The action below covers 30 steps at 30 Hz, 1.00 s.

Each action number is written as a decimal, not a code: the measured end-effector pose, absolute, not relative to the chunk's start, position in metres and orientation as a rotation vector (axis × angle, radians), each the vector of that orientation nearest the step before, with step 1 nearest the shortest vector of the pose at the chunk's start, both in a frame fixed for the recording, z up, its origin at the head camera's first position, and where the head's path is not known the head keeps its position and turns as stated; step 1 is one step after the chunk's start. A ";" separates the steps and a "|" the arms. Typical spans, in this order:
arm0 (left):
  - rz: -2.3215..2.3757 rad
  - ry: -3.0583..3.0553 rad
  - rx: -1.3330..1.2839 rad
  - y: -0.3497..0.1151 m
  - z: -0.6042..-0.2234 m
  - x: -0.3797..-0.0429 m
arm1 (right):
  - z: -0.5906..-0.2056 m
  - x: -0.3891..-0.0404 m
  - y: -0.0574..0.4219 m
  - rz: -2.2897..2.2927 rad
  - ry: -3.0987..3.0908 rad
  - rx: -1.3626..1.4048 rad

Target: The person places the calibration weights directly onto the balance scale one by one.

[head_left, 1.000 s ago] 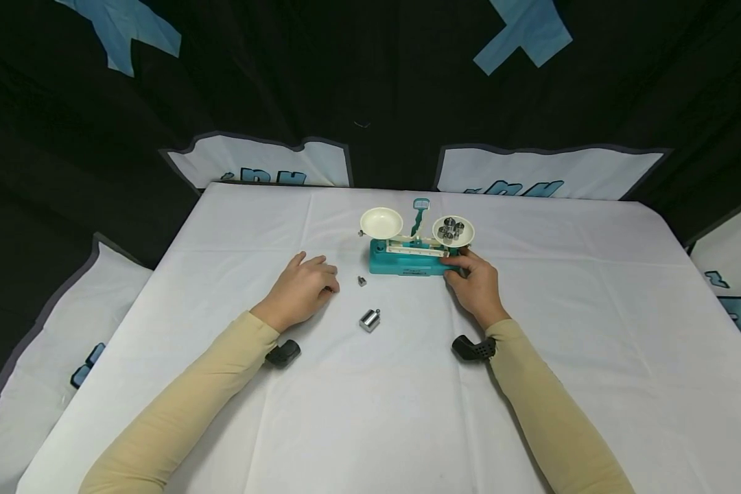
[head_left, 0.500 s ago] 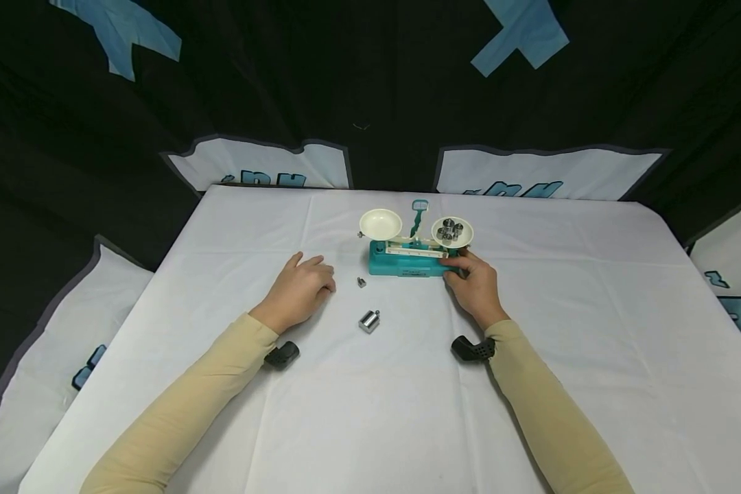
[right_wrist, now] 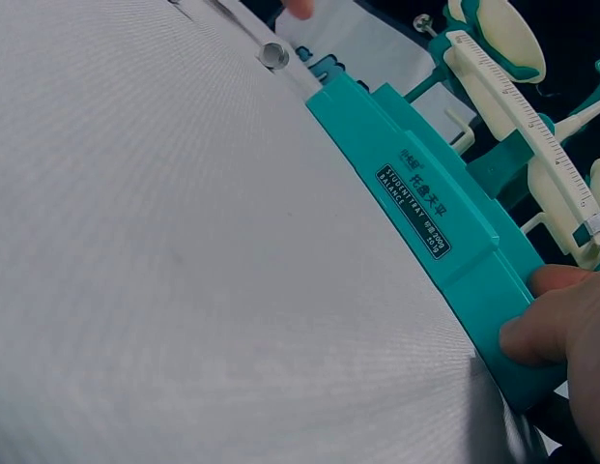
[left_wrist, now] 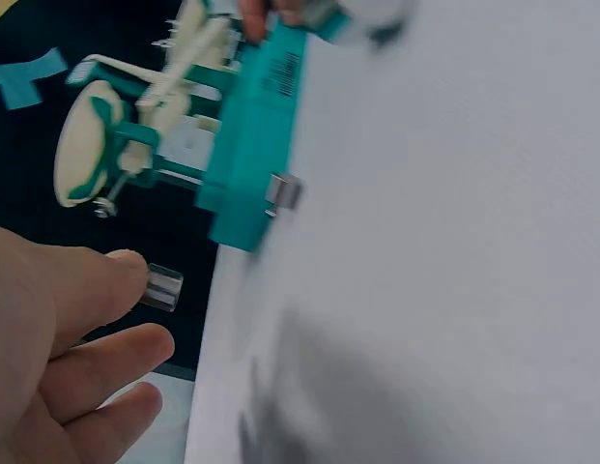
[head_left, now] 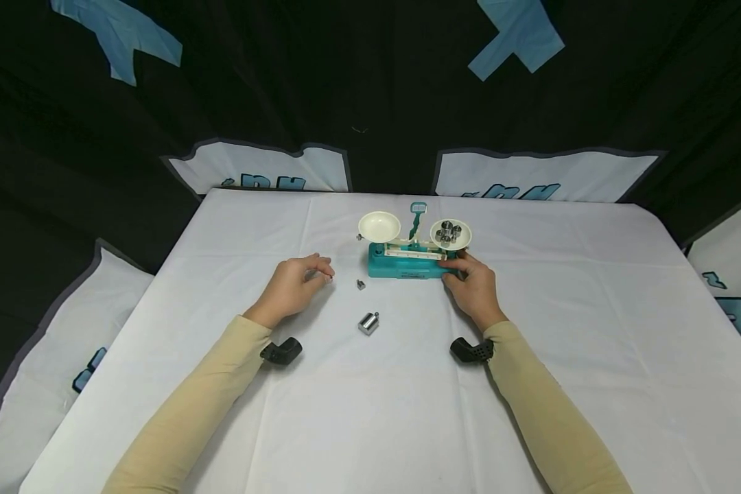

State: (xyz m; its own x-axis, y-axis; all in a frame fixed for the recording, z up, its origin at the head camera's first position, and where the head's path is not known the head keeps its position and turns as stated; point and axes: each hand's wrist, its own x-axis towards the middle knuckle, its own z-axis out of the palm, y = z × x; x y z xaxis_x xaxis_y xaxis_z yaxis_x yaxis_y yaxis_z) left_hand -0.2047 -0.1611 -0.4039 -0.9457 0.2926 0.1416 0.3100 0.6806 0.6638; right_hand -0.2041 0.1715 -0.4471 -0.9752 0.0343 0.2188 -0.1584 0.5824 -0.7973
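Observation:
A teal tray balance [head_left: 407, 267] with two cream pans stands toward the back of the table. My right hand [head_left: 474, 291] grips the right end of its base, the thumb [right_wrist: 533, 333] pressed on the front face. Several metal weights [head_left: 447, 233] sit in the right pan [head_left: 466, 240]; the left pan [head_left: 379, 226] holds nothing. Left of the balance, my left hand [head_left: 288, 288] pinches a small metal weight [left_wrist: 163, 287] at the tips of thumb and finger, its other fingers loosely bent. A small weight [head_left: 361, 284] lies on the cloth between that hand and the base.
A larger cylindrical weight [head_left: 368, 323] with a knob lies on its side nearer the front. White cloth [head_left: 377, 425] covers the table. A black curtain [head_left: 321, 75] with blue tape hangs behind it.
My left hand was spread low over the cloth; it has now turned and drawn its fingers together, pinching the small weight. The right hand stays on the base.

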 end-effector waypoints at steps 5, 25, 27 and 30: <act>-1.299 -2.819 -0.435 -0.158 -0.393 -0.209 | -0.448 -0.204 0.172 1.334 -2.606 0.095; -1.359 -2.718 -0.451 -0.125 -0.334 -0.243 | -0.449 -0.205 0.172 1.329 -2.604 0.081; -1.346 -2.726 -0.461 -0.119 -0.332 -0.245 | -0.449 -0.205 0.172 1.328 -2.603 0.084; -1.327 -2.744 -0.457 -0.110 -0.330 -0.250 | -0.449 -0.206 0.172 1.324 -2.600 0.091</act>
State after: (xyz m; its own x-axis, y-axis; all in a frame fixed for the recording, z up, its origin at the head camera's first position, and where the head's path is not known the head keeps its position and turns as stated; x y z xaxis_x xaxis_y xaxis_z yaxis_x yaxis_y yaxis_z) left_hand -0.2497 -0.1097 -0.3297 -0.9544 0.2381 0.1802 0.2891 0.5859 0.7570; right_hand -0.2059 0.1716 -0.4491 -0.9735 0.0449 0.2241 -0.1548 0.5917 -0.7912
